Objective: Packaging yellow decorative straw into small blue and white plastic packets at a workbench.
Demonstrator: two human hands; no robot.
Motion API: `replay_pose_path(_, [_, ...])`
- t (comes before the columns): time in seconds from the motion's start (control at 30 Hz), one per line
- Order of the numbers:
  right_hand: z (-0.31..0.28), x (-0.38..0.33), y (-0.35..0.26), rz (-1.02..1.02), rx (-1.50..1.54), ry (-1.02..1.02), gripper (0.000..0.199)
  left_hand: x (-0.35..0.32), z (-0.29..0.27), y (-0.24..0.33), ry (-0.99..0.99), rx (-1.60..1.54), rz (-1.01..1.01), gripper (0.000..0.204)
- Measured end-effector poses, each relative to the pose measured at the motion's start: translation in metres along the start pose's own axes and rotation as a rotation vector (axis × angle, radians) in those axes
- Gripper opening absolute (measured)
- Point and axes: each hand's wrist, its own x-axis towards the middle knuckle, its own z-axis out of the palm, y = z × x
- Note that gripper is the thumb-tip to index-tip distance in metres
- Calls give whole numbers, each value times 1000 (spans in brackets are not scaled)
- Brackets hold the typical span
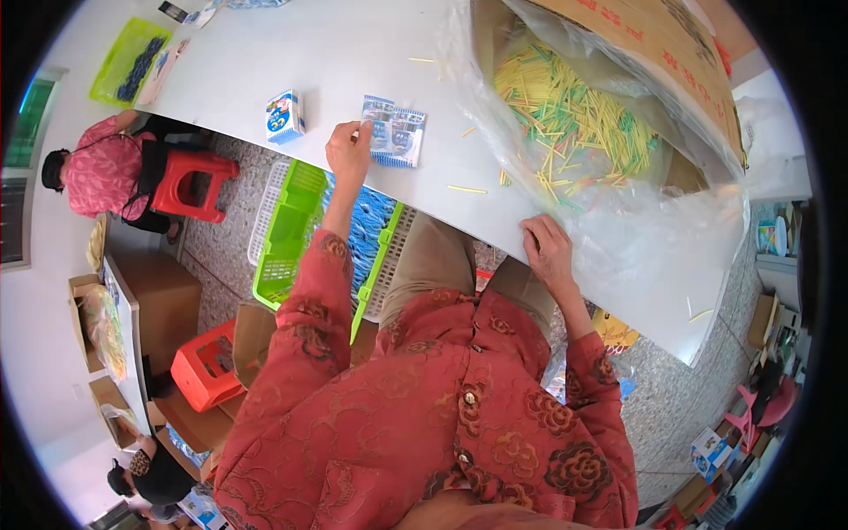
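Note:
Two flat blue-and-white printed packets (405, 139) lie side by side, slightly overlapping, near the table's front edge. My left hand (348, 152) is at their left side, fingers bent together and fingertips at the left packet's edge. My right hand (549, 251) rests on the table edge to the right, fingers loosely bent and thumb apart, with nothing visible in it. A small blue-and-white box (284, 117) stands left of my left hand. Right of the packets, a big cardboard box (649, 37) lined with clear plastic holds a heap of thin yellow and green sticks (579, 110).
Loose yellow sticks (466, 189) lie on the white table (344, 49). Below its edge, by my legs, a green basket (291, 234) holds blue packets (371, 225). A person in pink (106, 168) sits on a red stool (196, 183) at left. A green tray (121, 55) stands far left.

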Motion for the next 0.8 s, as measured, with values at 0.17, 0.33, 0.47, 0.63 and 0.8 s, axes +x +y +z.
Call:
replay_pose_path(0.17, [-2,-7,-3,-84,25,58,21,-22,-32,51,-219,-276,-282,22])
replay_pose_path(0.33, [-22,28,-39,168,318,89,33,-67,-36,99,-421,-600,-295,19])
replay_pose_path(0.47, [-35,74,-47,131,582,-40,30,-92,-30,128,-564,-714,-303,17])
replay_pose_path(0.63, [-38,90,-48,131,407,-334,17,-100,-32,145,-650,-759,-222,15])
replay_pose_path(0.8, [-49,86,-54,119,322,-409,22,-101,-34,141,-785,-705,-158,13])
